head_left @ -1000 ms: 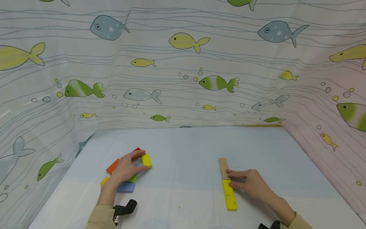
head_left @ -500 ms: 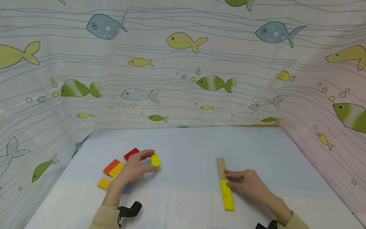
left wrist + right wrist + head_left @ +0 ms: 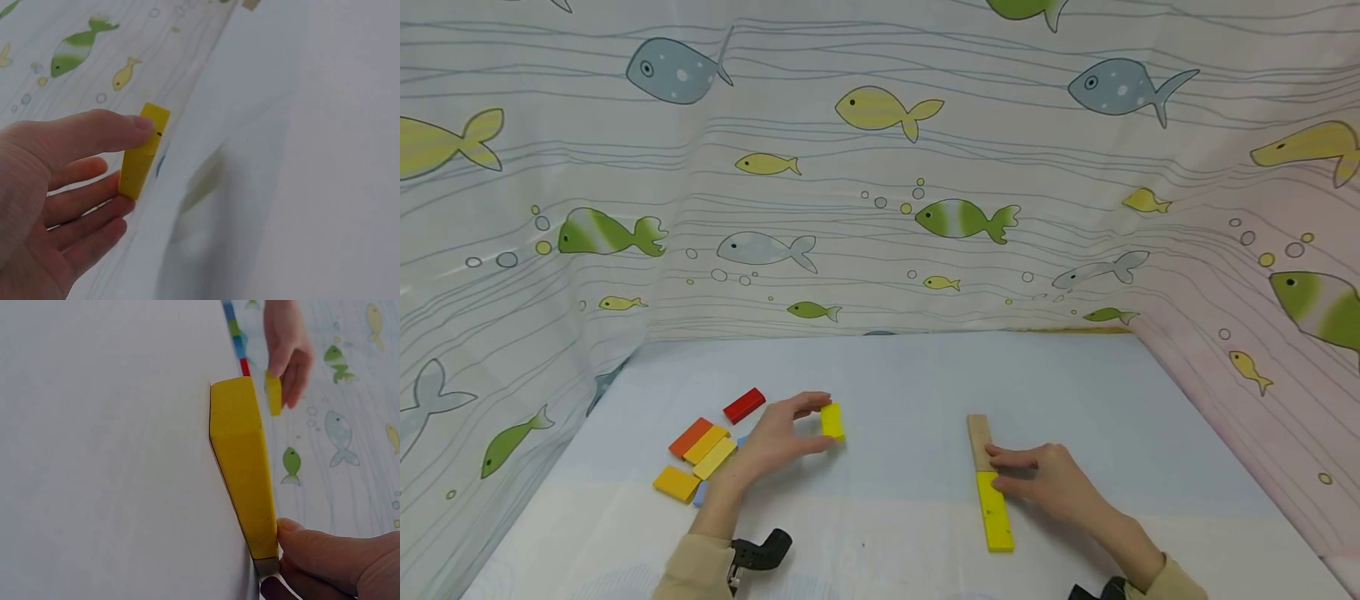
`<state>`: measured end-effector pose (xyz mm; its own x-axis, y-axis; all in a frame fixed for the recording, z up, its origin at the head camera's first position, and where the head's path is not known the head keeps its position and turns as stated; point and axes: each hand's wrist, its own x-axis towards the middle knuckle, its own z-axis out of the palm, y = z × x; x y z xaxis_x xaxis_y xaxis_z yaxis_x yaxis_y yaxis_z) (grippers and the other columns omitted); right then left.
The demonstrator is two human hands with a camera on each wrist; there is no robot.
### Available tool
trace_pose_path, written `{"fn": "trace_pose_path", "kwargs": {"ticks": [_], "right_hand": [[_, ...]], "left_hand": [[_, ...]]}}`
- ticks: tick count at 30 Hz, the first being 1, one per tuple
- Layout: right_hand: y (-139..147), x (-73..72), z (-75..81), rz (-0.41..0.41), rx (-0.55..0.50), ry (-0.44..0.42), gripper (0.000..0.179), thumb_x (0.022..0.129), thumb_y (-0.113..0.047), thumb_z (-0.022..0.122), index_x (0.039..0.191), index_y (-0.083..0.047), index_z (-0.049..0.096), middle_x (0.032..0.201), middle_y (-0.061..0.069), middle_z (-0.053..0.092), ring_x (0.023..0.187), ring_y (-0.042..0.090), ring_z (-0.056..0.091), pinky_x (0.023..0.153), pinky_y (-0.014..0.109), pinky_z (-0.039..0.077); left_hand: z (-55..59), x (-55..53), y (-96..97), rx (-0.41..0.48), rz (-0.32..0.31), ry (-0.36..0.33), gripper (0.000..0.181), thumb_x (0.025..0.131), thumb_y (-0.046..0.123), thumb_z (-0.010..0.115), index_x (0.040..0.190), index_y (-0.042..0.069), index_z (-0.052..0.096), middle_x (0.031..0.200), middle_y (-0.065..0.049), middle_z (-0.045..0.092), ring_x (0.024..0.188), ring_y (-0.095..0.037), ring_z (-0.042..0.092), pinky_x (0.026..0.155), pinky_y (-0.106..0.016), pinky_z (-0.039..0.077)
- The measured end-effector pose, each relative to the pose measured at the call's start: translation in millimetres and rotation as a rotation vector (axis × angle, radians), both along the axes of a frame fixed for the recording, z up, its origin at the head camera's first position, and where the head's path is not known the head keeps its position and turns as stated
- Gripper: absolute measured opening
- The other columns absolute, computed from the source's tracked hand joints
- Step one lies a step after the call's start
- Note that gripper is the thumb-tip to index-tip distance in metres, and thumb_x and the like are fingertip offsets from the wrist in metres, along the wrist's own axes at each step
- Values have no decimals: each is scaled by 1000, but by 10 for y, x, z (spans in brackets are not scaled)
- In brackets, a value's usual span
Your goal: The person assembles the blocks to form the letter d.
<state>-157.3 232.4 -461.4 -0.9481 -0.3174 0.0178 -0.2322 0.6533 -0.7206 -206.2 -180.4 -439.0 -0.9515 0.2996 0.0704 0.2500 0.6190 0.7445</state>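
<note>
My left hand pinches a small yellow block between thumb and fingertips. In the left wrist view that yellow block is held off the table, with a blurred shadow beside it. My right hand touches the place where a plain wooden block and another yellow block meet end to end. One finger reaches the wooden block and the thumb rests against the side of the yellow one. The right wrist view shows this thumb against the long yellow block.
Behind my left hand lie a red block, an orange block, a yellow block and several others, some partly hidden by my wrist. White table surface spans between my hands. A fish-patterned curtain surrounds the table.
My left hand has moved right with the yellow block, away from the loose blocks, uncovering more of them. The right hand stays at the joined blocks; the head view has shifted slightly.
</note>
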Motion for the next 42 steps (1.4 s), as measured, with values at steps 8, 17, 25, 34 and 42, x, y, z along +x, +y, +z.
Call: {"fn": "trace_pose_path", "kwargs": {"ticks": [8,17,25,34,42], "right_hand": [[-19,5,13,-13,6,-15,36,83,-33,80,114,-16,76,127,-7,68,131,31,55,106,59,43],[-14,8,23,-12,-1,-20,37,82,-32,81,115,-15,76,128,-6,68,131,32,55,106,60,42],[-17,14,17,-15,-2,-26,36,82,-33,81,114,-17,77,128,-7,68,132,33,54,106,61,42],[-24,7,24,-12,2,-21,34,83,-31,81,114,-17,77,128,-7,68,132,32,54,107,61,42],[-22,5,28,1,-7,-32,36,83,-31,80,115,-15,76,128,-5,67,131,32,55,106,61,42]], "left_hand": [[10,-20,188,-15,5,-33,61,83,21,81,138,12,58,134,-4,64,127,-33,56,106,-52,48],[51,-31,382,13,-34,-30,62,83,20,82,139,11,57,135,-3,63,129,-34,55,107,-54,46],[59,-99,622,28,-108,12,60,83,20,81,138,10,57,134,-4,64,127,-36,57,107,-53,46],[122,-179,924,68,-188,28,59,83,20,81,137,10,58,133,-5,65,127,-36,56,109,-52,45],[140,-251,1221,64,-204,23,60,84,22,80,138,13,57,134,-2,64,127,-28,56,110,-46,45]]}}
